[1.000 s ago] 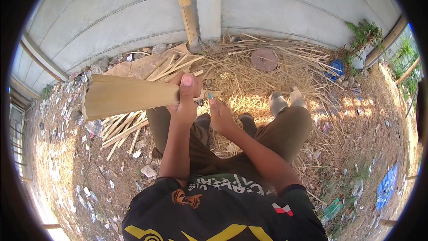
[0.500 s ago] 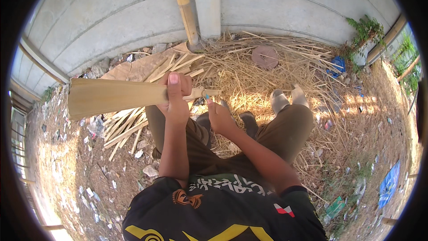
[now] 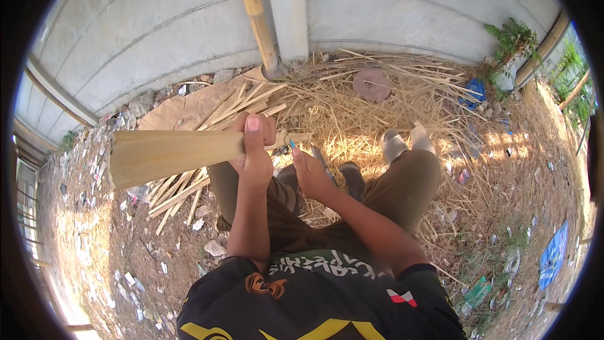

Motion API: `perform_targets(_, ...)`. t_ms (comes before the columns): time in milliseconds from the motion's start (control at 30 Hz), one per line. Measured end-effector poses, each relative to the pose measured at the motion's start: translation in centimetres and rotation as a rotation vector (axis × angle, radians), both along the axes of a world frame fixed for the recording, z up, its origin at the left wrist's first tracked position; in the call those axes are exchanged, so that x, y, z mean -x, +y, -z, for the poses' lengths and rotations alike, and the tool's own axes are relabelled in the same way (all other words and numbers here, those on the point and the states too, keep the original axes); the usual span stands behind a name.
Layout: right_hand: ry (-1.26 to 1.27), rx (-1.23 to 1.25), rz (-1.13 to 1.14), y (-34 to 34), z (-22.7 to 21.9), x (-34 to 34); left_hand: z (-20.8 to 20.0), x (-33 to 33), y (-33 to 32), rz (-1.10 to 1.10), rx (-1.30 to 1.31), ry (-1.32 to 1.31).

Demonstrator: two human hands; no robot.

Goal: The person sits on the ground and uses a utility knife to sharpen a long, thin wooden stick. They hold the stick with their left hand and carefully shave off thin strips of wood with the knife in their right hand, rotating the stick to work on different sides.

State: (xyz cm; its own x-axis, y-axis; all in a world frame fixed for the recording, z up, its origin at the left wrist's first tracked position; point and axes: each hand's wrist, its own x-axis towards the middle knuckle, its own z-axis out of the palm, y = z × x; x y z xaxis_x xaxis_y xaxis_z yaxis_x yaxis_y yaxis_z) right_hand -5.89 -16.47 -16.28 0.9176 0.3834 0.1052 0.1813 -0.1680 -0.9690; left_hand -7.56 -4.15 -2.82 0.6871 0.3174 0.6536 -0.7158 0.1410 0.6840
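My left hand [image 3: 255,148] is closed round a long pale bamboo piece [image 3: 173,154], thumb on top. Its wide end points left toward the camera, and its narrow end [image 3: 302,138] passes beyond the fist to the right. Just below that end, my right hand [image 3: 311,173] is closed with the thumb up, near the bamboo. A small teal bit [image 3: 292,143] shows at the thumb tip. Beside the fingers is a grey, narrow, blade-like part [image 3: 323,160], seemingly of a knife in this hand; its handle is hidden.
Bamboo strips [image 3: 179,192] lie in a pile at left, others [image 3: 415,72] along the wall. Shavings [image 3: 340,110] cover the ground ahead of my feet. A round brownish disc [image 3: 372,84] lies among them. A bamboo pole [image 3: 255,9] leans by the concrete wall [image 3: 396,6].
The bamboo's wide left end has dropped and shifted slightly right, with my left hand moving a little down. My right hand has moved slightly down and stays near the narrow end.
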Motion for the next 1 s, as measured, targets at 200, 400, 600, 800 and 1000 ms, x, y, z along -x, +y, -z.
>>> perform_targets(200,0.008,0.223,0.051,0.5,3.9,-2.5,-0.1,-0.3,0.4,0.042,0.058,-0.016)
perform_targets(400,0.104,0.073,0.031,1.1,1.4,-0.7,-0.1,-0.1,1.0,0.036,0.061,-0.016)
perform_targets(600,-0.049,0.03,0.004,0.9,0.0,1.2,-0.2,-0.4,-0.9,-0.166,0.085,-0.025)
perform_targets(800,-0.042,0.167,-0.042,1.3,0.7,0.1,-0.2,-0.5,-0.3,-0.27,0.127,-0.043)
perform_targets(1000,-0.042,0.176,-0.018,1.8,0.3,0.0,0.0,-0.6,0.8,-0.24,0.127,-0.062)
